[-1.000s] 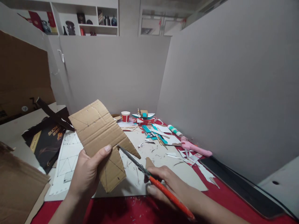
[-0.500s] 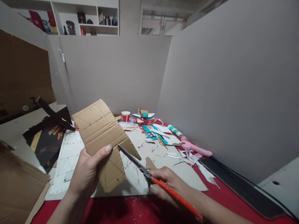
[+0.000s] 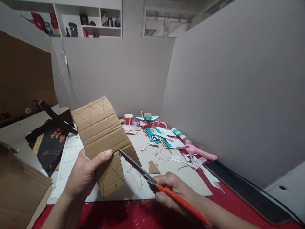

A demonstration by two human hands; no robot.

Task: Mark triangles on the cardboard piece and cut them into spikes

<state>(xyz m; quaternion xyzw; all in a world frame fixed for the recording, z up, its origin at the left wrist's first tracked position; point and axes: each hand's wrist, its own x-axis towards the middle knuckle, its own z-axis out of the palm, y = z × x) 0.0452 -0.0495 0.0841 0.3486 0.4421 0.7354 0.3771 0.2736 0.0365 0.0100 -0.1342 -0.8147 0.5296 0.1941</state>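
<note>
My left hand [image 3: 83,175] grips a brown corrugated cardboard piece [image 3: 101,133] with pencil lines on it, thumb pressed on its front, holding it tilted above the table. My right hand [image 3: 175,187] is closed round the orange handles of a pair of scissors [image 3: 152,183]. The dark blades point up-left and their tip meets the cardboard's right edge beside my left thumb. A small cardboard triangle [image 3: 153,168] lies on the white sheet under the blades.
Paper scraps, a red paper cup [image 3: 128,119], a glue stick [image 3: 178,134], a pink glue gun [image 3: 200,152] and a small paper model [image 3: 147,119] lie further back. A dark printed bag [image 3: 47,143] and cardboard sheets [image 3: 21,190] are at left; grey partitions close in behind and right.
The cardboard has tilted and risen a little in my left hand. My right hand and the scissors have drawn slightly down and right, uncovering the small triangle.
</note>
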